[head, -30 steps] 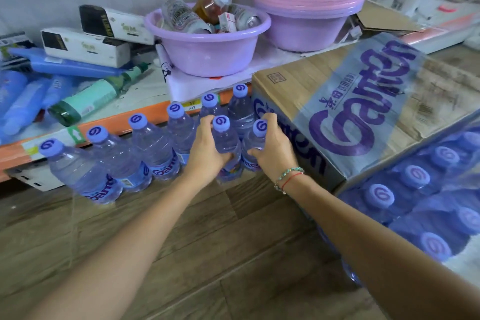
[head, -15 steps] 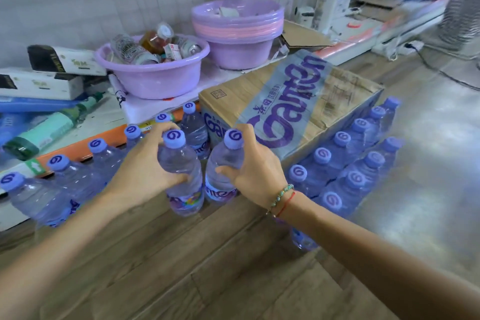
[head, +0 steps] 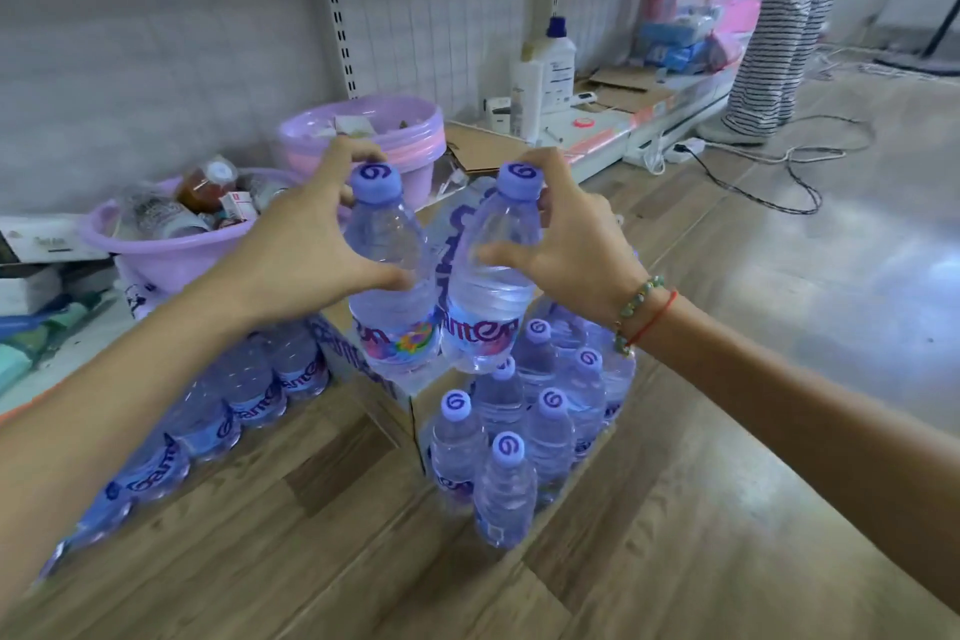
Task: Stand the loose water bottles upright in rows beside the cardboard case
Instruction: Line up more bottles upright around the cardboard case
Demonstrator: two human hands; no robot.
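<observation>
1. A wood-plank floor (head: 322,535) is running under everything, turning glossy grey toward the right.
2. A white shelving unit (head: 343,16) with a grid back is standing along the wall; a person's striped trouser leg (head: 779,16) is showing at the top right.
3. The cardboard case (head: 374,379) is sitting on the floor just below the raised bottles, mostly hidden by them; purple lettering is showing on its side, too blurred to read whole.
4. Two lilac basins are resting on the low shelf: the left basin (head: 171,255) is holding small bottles and packets, and the stacked basins (head: 410,135) are sitting behind it.
5. A row of bottles (head: 249,390) is standing left of the case; their labels are reading "Ganten" in purple.
6. A second cluster of upright bottles (head: 550,426) is standing right of the case, each purple cap bearing a swirl mark.
7. The left hand (head: 306,250) is gripping the left bottle (head: 389,276) in the air above the case, fingers curled round its neck and thumb across its body; its label is showing letters ending "on" and a rainbow-coloured patch.
8. The right hand (head: 576,244) is gripping the right bottle (head: 488,286) likewise, just beside the first; its label is reading "anten".
9. A white jug (head: 550,68) with a blue cap is standing on the shelf farther back.
10. A beaded bracelet and red string (head: 641,312) are circling the right wrist.
</observation>
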